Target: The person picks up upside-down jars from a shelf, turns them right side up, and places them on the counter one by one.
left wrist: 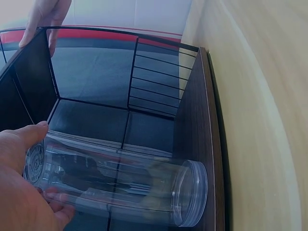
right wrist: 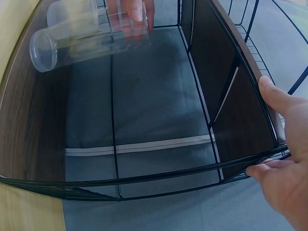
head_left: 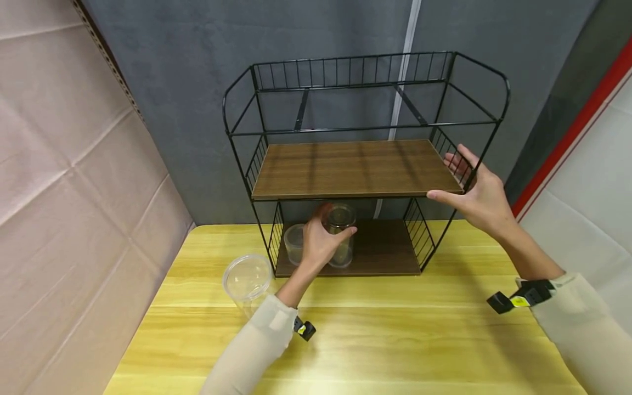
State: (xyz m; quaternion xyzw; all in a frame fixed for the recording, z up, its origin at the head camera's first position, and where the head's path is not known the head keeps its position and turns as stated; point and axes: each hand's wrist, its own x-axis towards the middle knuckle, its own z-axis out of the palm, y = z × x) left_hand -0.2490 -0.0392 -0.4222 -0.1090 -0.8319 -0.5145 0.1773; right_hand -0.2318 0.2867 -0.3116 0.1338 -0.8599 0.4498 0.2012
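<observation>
A two-tier black wire rack (head_left: 355, 169) with brown wood-look boards stands on the table. On its bottom board (head_left: 387, 249) my left hand (head_left: 318, 241) holds a tall clear jar (head_left: 342, 218) around its upper end, thumb on the near side. In the left wrist view, the rimmed end of that jar (left wrist: 115, 178) is at the bottom board. A shorter-looking clear container (head_left: 293, 244) stands left of it, partly behind my hand. My right hand (head_left: 481, 197) grips the rack's right side, its thumb on the front corner of the middle board and its fingers at the side wires.
Outside the rack, by its front left corner, stands another clear container (head_left: 247, 277), partly behind my left sleeve. The rack's open top frame (head_left: 362, 130) has bare crossbars. A grey cloth wall (head_left: 163, 82) is behind the rack; a red-edged white panel (head_left: 592, 159) lies right.
</observation>
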